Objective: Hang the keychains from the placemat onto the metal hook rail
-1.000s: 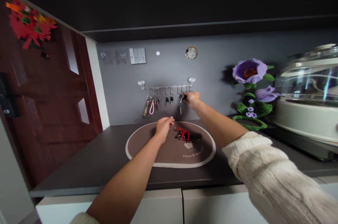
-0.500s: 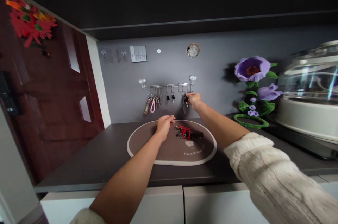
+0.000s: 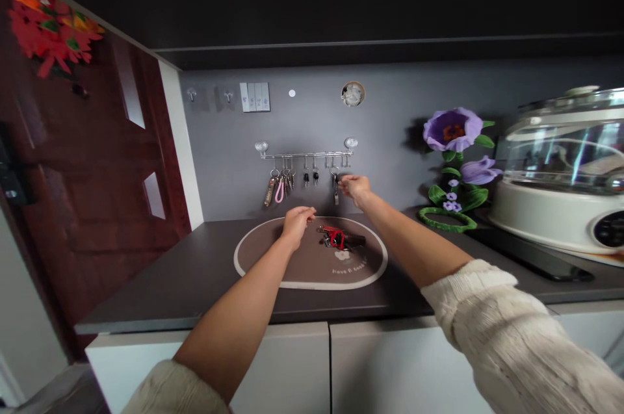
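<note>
Sleeves: cream cable-knit sleeve (image 3: 487, 329) on right forearm, lower right of frame; same knit at left wrist, bottom edge.
Cabinets: white cabinet doors (image 3: 277, 362) below counter, bottom of frame.
Left hand (image 3: 296, 225): above upper part of mat, centre of frame; fingers (image 3: 303, 211) loosely curled and close together, holding nothing that shows.
Key bunch (image 3: 338, 238): lies flat on mat, just right of left fingertips, not touching them; metal keys, red cord loop, dark elongated fob.
Mat: oval brown mat (image 3: 268, 264) with cream border, printed flower and lettering; on counter, centre.
Counter: dark grey matte countertop (image 3: 195, 277), spanning frame.
Right hand (image 3: 355, 188): raised at wall, right of centre; fingers (image 3: 342, 181) drawn together at top of hanging key. Contact or grip: cannot tell.
Hanging key (image 3: 336, 188): on right end of rail, metal, hanging straight down, just left of right fingers.
Rail: chrome hook rail (image 3: 305, 155) on wall, with suction mounts at both ends.
Other keys: dark-headed pair mid-rail; cluster at left end with brown strap and pink loop (image 3: 279, 192).
Wall: grey wall (image 3: 219, 173), switch panel (image 3: 254, 97) upper centre.
Right: purple artificial flower (image 3: 452, 130); cream cooker with glass lid (image 3: 560, 186).
Left: dark red wooden door (image 3: 97, 206).
</note>
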{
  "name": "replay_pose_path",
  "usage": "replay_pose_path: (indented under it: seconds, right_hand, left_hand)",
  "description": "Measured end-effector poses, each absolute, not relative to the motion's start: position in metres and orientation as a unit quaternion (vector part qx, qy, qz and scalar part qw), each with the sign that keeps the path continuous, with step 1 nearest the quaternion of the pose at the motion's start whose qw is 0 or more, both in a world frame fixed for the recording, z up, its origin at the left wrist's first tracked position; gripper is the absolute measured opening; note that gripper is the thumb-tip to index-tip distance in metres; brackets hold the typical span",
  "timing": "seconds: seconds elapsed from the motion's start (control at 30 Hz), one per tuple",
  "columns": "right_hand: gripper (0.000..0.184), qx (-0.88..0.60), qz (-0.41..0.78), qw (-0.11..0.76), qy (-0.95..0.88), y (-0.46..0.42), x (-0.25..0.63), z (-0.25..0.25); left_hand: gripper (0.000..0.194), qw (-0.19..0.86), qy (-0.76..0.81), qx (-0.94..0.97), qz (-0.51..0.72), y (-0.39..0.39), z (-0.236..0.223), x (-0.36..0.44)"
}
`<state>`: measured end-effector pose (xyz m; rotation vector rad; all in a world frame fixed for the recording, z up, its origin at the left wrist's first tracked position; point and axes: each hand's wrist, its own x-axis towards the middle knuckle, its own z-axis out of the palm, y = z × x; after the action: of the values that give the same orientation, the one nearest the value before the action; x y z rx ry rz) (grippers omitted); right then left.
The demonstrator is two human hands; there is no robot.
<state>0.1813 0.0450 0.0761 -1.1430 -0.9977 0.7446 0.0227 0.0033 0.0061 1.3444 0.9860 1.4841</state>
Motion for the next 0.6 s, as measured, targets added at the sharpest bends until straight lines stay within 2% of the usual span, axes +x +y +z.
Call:
replay_pose_path:
  seconds: [0.37, 0.6]
  right_hand:
    - [0.004, -0.463, 0.375, 0.617, -0.513, -0.016, 0.169, 0.041]
    - [0.008, -0.479, 0.315, 0.550, -0.607, -0.029, 0.176, 0.008]
  left_hand:
    - [0.015, 0.414, 0.392, 0.622, 0.537, -0.008, 0.004, 0.012]
    - [0.019, 0.360, 0.351, 0.737, 0.452, -0.013, 0.000, 0.007]
